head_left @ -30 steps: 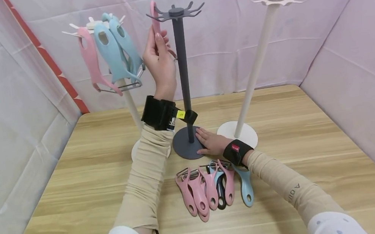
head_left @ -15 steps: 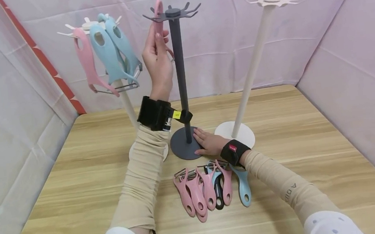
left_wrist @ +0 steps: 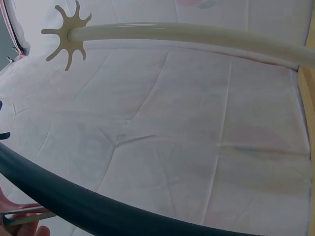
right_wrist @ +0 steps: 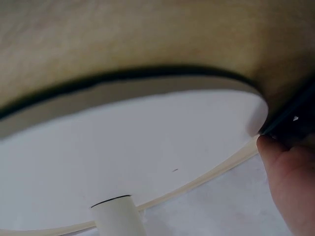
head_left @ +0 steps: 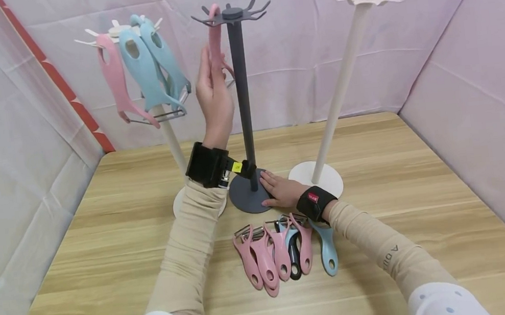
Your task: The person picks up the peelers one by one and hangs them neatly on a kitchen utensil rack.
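Note:
A pink peeler hangs by its handle hole from a left-hand hook of the dark grey stand. My left hand is around its lower handle, thumb on the near side and fingers behind. At the lower left of the left wrist view, fingertips show beside the blade. My right hand lies with straight fingers on the round grey base. Several peelers lie in front of that base: pink ones, a black one and blue ones.
On the left, a white stand carries a pink peeler and two blue peelers. Another white stand rises at the right, with bare hooks. Pale cloth walls enclose the wooden table.
The pink peeler has shifted right and settled lower on the grey stand's hook. My left hand has slid down its handle. My right hand stays on the base.

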Action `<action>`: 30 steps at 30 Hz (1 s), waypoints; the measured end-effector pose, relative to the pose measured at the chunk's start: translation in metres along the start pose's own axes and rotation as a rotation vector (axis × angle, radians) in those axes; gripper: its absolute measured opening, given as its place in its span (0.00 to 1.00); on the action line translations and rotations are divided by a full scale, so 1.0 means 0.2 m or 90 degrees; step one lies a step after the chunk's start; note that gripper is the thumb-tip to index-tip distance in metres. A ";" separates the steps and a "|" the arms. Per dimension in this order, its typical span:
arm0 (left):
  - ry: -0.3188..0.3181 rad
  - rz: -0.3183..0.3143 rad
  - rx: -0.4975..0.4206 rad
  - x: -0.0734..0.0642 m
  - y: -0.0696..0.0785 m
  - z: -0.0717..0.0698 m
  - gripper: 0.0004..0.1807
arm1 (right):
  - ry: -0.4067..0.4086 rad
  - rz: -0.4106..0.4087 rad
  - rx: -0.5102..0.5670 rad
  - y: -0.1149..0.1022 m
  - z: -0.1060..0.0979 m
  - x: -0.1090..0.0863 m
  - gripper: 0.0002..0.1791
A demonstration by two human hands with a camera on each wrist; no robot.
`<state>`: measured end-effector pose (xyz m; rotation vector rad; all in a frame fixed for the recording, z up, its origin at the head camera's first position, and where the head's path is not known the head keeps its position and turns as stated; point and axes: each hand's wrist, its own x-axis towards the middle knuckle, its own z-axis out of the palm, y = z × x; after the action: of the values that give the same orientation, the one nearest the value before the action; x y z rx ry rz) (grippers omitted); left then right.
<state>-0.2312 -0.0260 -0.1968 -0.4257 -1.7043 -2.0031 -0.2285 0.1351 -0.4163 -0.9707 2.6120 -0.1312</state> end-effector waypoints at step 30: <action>-0.376 0.084 0.354 -0.52 -0.44 -0.35 0.27 | -0.010 0.015 0.001 0.03 -0.01 0.01 0.42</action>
<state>-0.1863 -0.0696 -0.3373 -0.9538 -2.4013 -1.2860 -0.2343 0.1393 -0.4169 -0.9367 2.6071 -0.1193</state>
